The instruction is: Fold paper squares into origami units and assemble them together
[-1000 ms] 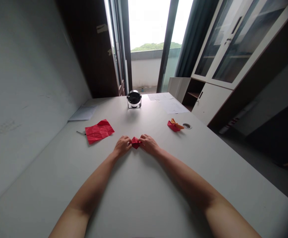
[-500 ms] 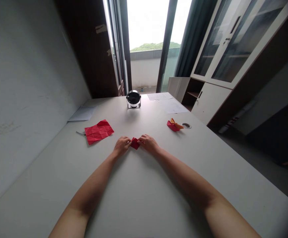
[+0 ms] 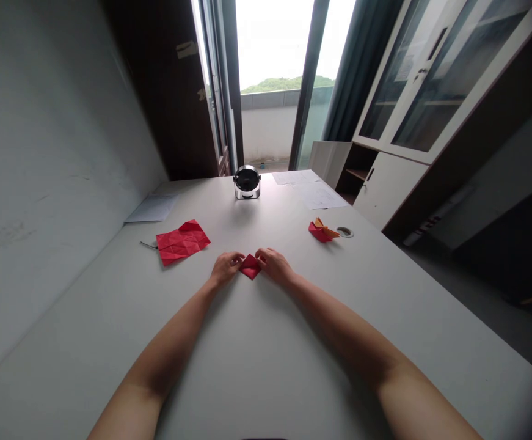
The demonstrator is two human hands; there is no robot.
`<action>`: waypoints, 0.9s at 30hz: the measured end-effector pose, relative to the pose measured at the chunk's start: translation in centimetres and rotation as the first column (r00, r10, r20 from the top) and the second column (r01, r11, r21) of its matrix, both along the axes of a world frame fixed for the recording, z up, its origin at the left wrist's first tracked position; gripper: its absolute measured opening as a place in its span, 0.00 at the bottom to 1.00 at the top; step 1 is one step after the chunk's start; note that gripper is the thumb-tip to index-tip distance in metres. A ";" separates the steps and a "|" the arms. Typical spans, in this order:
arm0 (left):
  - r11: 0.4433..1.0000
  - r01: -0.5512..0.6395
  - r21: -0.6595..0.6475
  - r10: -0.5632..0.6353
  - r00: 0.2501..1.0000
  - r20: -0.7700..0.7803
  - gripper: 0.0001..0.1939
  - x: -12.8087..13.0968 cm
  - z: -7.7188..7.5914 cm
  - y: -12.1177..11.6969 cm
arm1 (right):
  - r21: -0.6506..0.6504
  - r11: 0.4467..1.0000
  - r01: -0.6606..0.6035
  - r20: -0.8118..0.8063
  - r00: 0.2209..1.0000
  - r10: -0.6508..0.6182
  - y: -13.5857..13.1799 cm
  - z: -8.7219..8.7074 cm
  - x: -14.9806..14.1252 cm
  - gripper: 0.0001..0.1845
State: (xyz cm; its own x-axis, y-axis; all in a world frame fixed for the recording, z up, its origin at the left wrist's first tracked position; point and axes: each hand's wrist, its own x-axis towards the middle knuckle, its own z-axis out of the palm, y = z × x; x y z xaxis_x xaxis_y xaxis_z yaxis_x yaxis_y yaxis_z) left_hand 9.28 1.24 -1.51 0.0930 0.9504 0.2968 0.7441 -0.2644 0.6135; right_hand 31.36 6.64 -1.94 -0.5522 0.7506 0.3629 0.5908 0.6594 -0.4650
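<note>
Shifted slightly toward the wearer since the preceding frame, the small folded red paper point(image 3: 250, 267) now presents a broader diamond outline. It lies on the white table point(image 3: 256, 342), between the two hands. The left hand point(image 3: 226, 267) has its fingers bent at the paper's left side; the right hand point(image 3: 272, 264) is likewise placed at its right side. Both appear to touch the paper, but whether either pinches it firmly cannot be determined.

Containers noted: the upper cabinet point(image 3: 385, 139) has glazed doors, shut, with a key at the lock; shelving shows through the glass, other contents indistinct. Below it, one compartment stands open, its door point(image 3: 328, 160) swung out, exposing a shelf point(image 3: 358, 173); the adjoining lower door point(image 3: 390, 189) is shut, contents concealed.

Also on the table: a creased red sheet point(image 3: 183, 243) at left, a thin dark item point(image 3: 148, 245) at its edge; loose white papers point(image 3: 153, 208) beside the wall; a round black device point(image 3: 247, 179) in a metal stand at the far end; and, at right, a red-and-orange folded piece point(image 3: 323, 231) just beside a white ring point(image 3: 345, 232).
</note>
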 end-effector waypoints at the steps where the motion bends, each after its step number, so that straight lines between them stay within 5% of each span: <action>1: 1.000 0.001 0.002 -0.001 1.000 -0.011 0.11 0.0 0.1 0.0 | 0.017 1.000 -0.014 0.017 1.000 0.013 0.0 0.0 0.0 0.04; 15: 0.997 0.019 0.073 -0.001 0.972 -0.236 0.11 0.2 -0.8 0.2 | 0.123 0.992 -0.025 0.131 0.991 0.009 0.1 -0.5 -0.1 0.04; 27: 0.993 0.085 0.083 -0.068 0.980 -0.190 0.03 0.6 -0.4 0.0 | 0.122 0.990 0.063 0.208 0.974 -0.088 -0.4 0.0 -0.5 0.14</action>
